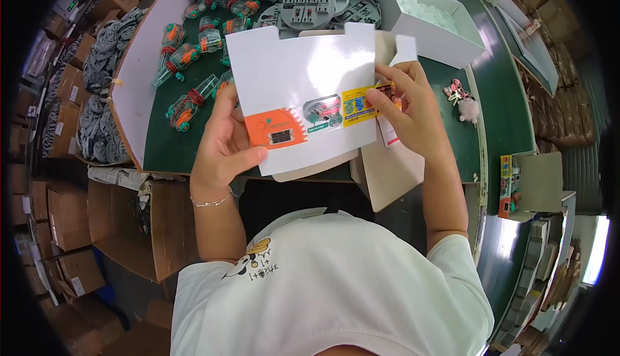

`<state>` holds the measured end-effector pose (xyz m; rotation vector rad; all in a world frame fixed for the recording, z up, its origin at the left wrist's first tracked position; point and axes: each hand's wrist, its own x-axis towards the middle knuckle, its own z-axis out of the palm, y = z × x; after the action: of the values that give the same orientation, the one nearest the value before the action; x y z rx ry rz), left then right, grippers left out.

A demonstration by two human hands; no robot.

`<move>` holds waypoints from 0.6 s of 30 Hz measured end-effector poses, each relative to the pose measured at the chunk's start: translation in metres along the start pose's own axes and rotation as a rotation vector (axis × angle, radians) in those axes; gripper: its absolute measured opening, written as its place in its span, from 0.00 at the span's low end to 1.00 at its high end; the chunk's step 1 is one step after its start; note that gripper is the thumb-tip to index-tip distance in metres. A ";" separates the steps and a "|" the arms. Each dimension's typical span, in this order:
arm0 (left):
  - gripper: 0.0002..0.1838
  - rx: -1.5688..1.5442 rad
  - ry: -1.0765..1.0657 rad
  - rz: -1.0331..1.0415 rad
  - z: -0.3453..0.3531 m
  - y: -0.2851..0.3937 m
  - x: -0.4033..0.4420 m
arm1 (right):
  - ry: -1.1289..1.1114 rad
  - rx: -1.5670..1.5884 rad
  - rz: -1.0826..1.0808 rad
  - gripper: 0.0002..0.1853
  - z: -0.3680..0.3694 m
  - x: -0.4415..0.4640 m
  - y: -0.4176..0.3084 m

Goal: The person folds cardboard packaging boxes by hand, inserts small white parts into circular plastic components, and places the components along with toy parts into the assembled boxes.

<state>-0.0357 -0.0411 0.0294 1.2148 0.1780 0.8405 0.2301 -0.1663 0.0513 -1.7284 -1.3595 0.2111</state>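
In front of me I hold a printed white cardboard box blank (pixel 297 72), with an orange patch at lower left, a product picture and a yellow panel. My left hand (pixel 226 140) grips its lower left edge, thumb on the front and fingers behind. At the right edge my right hand (pixel 410 107) pinches the card near the yellow panel, some fingers hidden. Beneath it, other flat card pieces (pixel 391 169) overhang the near table edge. Left of the blank lie several clear toy vehicles (pixel 194 107) with teal and orange parts.
Grey round plastic parts (pixel 310 4) are piled at the back of the green table (pixel 452 146). A white box (pixel 445 46) of small white pieces stands at the back right. A pink fluffy keychain (pixel 466 107) lies on the right. Cardboard boxes (pixel 139 227) stand at lower left.
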 end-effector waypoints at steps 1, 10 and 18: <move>0.50 0.000 0.002 0.002 0.002 0.002 0.000 | -0.005 0.031 -0.025 0.12 -0.003 0.001 -0.006; 0.36 0.853 -0.400 0.182 0.001 0.051 0.027 | 0.275 0.324 -0.263 0.07 -0.030 0.004 -0.038; 0.36 0.977 -0.067 0.379 0.014 0.029 0.049 | 0.502 0.267 -0.553 0.09 -0.026 -0.003 -0.018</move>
<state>-0.0076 -0.0167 0.0755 2.2390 0.3296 1.0779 0.2326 -0.1827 0.0790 -1.0372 -1.2983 -0.3199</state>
